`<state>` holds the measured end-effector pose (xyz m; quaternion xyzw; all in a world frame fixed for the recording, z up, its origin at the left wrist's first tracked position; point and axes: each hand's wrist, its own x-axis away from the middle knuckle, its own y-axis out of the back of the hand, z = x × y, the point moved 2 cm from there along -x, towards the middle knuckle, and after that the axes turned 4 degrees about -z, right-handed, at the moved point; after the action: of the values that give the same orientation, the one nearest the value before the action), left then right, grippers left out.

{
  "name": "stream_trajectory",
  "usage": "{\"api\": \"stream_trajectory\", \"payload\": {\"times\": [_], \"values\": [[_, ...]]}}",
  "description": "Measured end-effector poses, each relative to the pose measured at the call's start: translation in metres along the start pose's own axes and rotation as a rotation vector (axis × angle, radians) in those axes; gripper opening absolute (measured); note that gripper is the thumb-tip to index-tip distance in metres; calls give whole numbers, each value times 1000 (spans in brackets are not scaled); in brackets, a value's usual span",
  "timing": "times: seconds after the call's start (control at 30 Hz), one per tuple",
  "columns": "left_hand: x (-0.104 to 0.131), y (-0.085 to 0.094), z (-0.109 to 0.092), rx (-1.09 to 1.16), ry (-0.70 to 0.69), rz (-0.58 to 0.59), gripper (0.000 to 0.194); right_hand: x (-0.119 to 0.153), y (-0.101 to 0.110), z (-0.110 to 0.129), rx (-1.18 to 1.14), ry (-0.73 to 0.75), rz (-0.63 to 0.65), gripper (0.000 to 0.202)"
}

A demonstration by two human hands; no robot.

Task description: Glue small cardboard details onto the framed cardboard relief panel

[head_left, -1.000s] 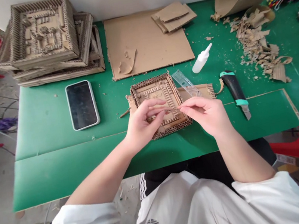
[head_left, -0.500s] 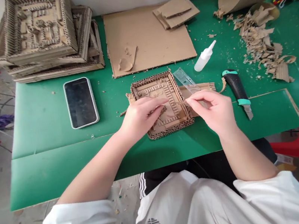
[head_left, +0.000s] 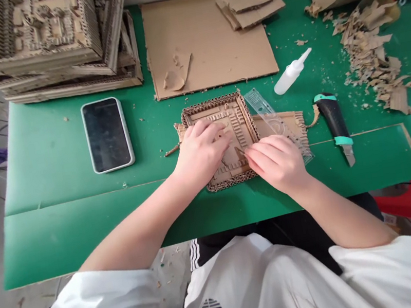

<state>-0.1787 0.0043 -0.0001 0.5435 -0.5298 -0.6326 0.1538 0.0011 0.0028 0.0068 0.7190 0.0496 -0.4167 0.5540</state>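
Observation:
A small square cardboard tray [head_left: 240, 172] with corrugated walls lies on the table in front of me, with ridged cardboard strips glued across its floor. Over its left side rests my left hand [head_left: 202, 150], fingers bent but apart; it covers part of the tray, and nothing shows in its grasp. My right hand [head_left: 277, 161] is closed at the tray's right wall, pinching a thin cardboard piece [head_left: 240, 150] whose tip points down at the tray floor. Beneath and beside the tray lies a corrugated cardboard strip [head_left: 301, 131], partly under a clear plastic ruler [head_left: 264, 108].
To the right are a white glue bottle [head_left: 290, 76], a utility knife [head_left: 333, 120] with its blade out, and cardboard scraps [head_left: 373, 59]. A phone [head_left: 107, 134] lies left. Behind are a cardboard sheet [head_left: 210, 64], flat pieces [head_left: 250, 4] and stacked cardboard trays [head_left: 73, 86].
My right hand has moved left and down, bringing the thin piece over the tray floor. My left hand's fingers have bent and lifted from their flatter pose. The camera view has shifted slightly.

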Motion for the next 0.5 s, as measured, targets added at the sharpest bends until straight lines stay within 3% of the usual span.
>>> {"api": "stream_trajectory", "payload": {"times": [0.23, 0.5], "values": [[4, 7, -11, 67, -129, -8, 19, 2, -3, 3, 38, 47, 10, 7], [5, 3, -14, 56, -138, 50, 17, 0, -2, 3, 24, 41, 88, 7]]}}
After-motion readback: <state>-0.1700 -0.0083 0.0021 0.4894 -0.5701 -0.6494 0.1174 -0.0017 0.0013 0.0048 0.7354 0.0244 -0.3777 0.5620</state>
